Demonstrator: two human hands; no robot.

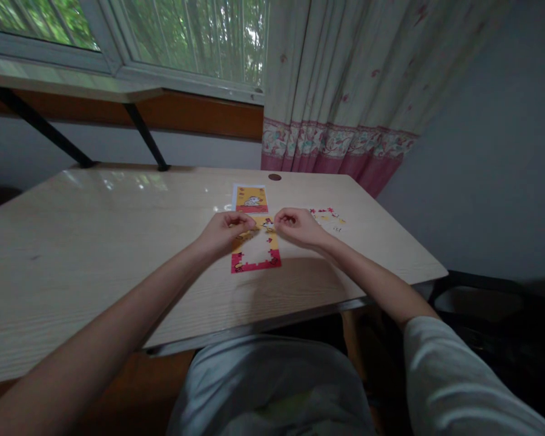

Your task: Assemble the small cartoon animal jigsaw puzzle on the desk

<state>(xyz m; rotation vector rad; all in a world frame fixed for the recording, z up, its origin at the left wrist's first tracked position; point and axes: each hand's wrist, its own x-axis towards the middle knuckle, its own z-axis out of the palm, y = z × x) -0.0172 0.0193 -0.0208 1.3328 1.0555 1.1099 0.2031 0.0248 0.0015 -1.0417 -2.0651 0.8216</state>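
A partly assembled jigsaw puzzle [257, 266] lies on the table, with a red lower border, yellow upper edges and a bare middle. Over its upper left side is my left hand [229, 231], thumb and index finger pinched together. My right hand [300, 226] is at the upper right side, its fingers curled and the fingertips closed. Between the two hands shows a white and yellow patch of puzzle pieces [267, 225]. Whether either hand grips a piece is too small to tell. Just beyond the puzzle lies a yellow and red picture card [251, 201] with a white cartoon figure.
Loose puzzle pieces [329, 217] are scattered right of my right hand. The light wooden table [95, 260] has a round brown cap [275, 177] near its back edge. A raised shelf [72, 82] stands at the back left, a curtain [336, 91] behind, a dark chair [485, 281] to the right.
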